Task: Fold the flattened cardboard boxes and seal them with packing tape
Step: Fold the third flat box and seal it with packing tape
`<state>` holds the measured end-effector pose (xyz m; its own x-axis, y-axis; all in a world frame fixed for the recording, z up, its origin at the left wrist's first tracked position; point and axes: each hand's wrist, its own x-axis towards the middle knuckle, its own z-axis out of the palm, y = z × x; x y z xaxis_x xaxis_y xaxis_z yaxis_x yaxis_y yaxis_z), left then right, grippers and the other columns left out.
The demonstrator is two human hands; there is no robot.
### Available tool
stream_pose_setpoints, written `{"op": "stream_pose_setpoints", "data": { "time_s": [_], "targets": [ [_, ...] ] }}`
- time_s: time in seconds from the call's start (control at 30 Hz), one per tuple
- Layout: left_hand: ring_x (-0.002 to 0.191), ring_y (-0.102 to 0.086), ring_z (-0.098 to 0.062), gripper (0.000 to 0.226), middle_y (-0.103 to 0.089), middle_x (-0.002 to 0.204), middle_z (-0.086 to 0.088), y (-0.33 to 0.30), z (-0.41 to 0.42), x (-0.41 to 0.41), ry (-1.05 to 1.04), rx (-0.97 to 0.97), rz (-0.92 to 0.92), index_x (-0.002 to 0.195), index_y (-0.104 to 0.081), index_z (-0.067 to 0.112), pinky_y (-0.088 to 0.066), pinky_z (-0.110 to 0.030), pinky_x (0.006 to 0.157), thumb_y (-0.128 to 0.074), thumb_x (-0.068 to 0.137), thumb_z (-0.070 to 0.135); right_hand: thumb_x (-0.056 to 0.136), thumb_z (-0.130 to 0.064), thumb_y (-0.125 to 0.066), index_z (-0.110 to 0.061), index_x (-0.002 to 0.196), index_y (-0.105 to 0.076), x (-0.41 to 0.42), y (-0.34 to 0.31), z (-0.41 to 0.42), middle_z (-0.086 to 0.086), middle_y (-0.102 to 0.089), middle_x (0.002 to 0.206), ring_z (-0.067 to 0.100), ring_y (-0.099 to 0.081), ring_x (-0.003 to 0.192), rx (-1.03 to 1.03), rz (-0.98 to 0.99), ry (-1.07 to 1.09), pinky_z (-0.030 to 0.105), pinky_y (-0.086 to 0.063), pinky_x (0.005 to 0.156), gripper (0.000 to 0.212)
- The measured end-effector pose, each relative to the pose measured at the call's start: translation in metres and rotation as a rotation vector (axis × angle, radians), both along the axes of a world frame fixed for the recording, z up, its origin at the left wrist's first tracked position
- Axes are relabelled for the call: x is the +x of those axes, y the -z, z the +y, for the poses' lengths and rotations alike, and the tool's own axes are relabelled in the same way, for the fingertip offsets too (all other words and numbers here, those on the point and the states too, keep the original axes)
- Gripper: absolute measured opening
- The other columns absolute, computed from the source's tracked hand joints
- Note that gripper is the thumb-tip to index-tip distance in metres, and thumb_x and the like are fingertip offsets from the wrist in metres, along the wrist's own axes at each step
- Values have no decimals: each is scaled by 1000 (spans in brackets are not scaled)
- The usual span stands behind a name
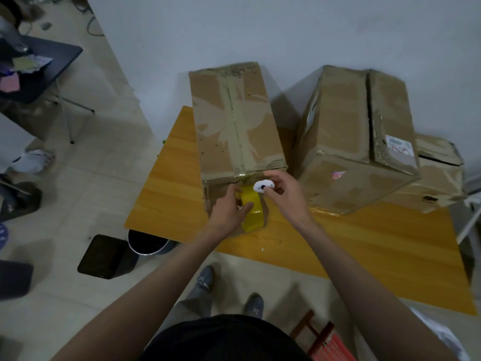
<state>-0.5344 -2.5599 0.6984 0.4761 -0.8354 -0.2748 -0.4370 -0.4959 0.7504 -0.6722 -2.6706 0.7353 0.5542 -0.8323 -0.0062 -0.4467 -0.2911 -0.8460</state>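
While the left hand point(229, 209) curls its fingers point(246, 206) round the yellow tape roll point(251, 209) against the near end of the tall box point(234, 121), the right hand point(283, 194) pinches a small white object point(263, 185), perhaps a cutter, just at the roll's 1 o'clock. Sealing looks nearly done: tape already runs along the top seam and over the near edge. Next, I'd judge, the strip needs severing cleanly and pressing flat. This box stands mid-surface point(166, 194), its cardboard worn, patched with old tape. At its 3 o'clock sit 2 more boxes, the large box point(348, 142) with its seam gaping.
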Motion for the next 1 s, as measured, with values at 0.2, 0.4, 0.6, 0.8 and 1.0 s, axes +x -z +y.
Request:
{"op": "stream_pose_setpoints", "data": {
  "time_s": [0.2,0.4,0.6,0.8,1.0],
  "targets": [
    [87,-69,-23,42,-70,93,-3,0,-1,-5,-109,0,245,116,-42,31,-55,-43,77,-73,88,30,87,1,-66,-10,103,-74,9,-2,-3,2,-70,101,15,-64,95,-324,83,-210,21,-47,80,21],
    [82,-70,-22,43,-73,87,-7,-1,7,-2,-89,-1,274,117,-43,27,-55,-49,77,-75,88,30,84,-2,-73,-9,96,-72,13,0,-8,-6,-60,92,9,-58,84,-324,91,-288,20,-45,71,14],
    [85,-71,-22,40,-72,90,-6,1,15,2,-103,-27,417,114,-45,27,-55,-57,86,-75,89,24,84,-10,-75,-13,88,-67,18,-2,-12,-8,-57,88,14,-58,82,-364,158,-370,34,-48,68,9],
    [79,-72,-18,37,-73,85,0,-3,14,3,-106,-34,445,113,-46,26,-56,-54,85,-74,89,21,84,-13,-74,-17,87,-65,23,3,-16,-8,-59,89,12,-57,80,-420,240,-390,23,-39,61,10],
    [78,-72,-15,34,-75,80,2,-7,11,4,-103,-31,466,106,-47,32,-57,-52,85,-74,89,23,84,-7,-73,-16,86,-64,-3,12,-39,-3,-60,92,18,-59,81,-412,413,-321,30,-39,62,13]
  ]
}}
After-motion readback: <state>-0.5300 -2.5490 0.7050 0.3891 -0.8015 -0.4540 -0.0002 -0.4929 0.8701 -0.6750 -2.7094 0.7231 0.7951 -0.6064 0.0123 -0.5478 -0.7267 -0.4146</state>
